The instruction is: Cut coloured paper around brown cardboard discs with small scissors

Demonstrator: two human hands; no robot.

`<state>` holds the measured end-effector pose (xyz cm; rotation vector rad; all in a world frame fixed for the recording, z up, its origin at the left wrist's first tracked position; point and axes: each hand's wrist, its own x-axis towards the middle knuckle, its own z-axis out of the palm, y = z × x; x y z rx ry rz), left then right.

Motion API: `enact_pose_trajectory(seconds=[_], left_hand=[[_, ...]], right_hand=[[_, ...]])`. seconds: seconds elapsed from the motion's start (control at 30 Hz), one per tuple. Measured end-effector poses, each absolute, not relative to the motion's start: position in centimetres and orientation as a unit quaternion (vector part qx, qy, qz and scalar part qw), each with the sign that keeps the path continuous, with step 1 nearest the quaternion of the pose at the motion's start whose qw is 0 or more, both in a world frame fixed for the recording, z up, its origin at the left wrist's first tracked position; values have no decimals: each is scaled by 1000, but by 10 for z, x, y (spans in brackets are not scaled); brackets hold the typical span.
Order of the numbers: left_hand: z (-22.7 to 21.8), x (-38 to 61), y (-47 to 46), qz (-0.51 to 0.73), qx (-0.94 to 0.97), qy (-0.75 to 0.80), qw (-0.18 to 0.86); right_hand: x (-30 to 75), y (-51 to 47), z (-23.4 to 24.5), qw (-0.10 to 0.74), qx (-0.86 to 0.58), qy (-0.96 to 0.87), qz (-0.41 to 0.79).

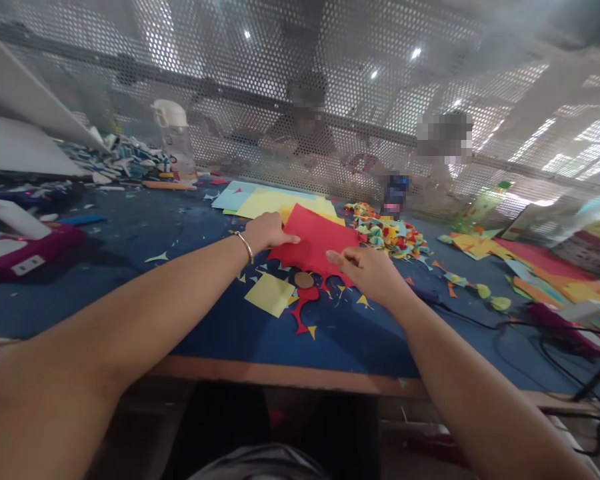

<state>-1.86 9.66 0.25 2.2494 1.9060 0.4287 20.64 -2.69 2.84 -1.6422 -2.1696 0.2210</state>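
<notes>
A red paper sheet (317, 241) lies on the blue table top (145, 233), its near edge cut into jagged shapes. My left hand (266, 231), a bangle on its wrist, rests on the sheet's left edge with fingers curled and one finger stretched over the paper. My right hand (367, 270) pinches the sheet's near right edge. Beneath the red sheet lie yellow sheets (275, 201) and a light blue sheet (235, 195). A yellow square (270, 294), a brown disc (304, 280) and red offcuts (303, 310) lie just in front.
A heap of small coloured paper pieces (393, 237) sits right of the red sheet. More coloured sheets (545, 263) and black cables (570, 337) are at the right. A white bottle (175, 140) and paper scraps stand back left before a perforated screen, with people behind it. A pink device (20, 253) is left.
</notes>
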Motion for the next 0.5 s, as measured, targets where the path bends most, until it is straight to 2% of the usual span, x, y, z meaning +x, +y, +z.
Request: enact_pose_trajectory(seconds=[0.5], left_hand=[[11,-31,90,311,769,556,52]], right_hand=[[210,-26,31,213,-591,-775,66]])
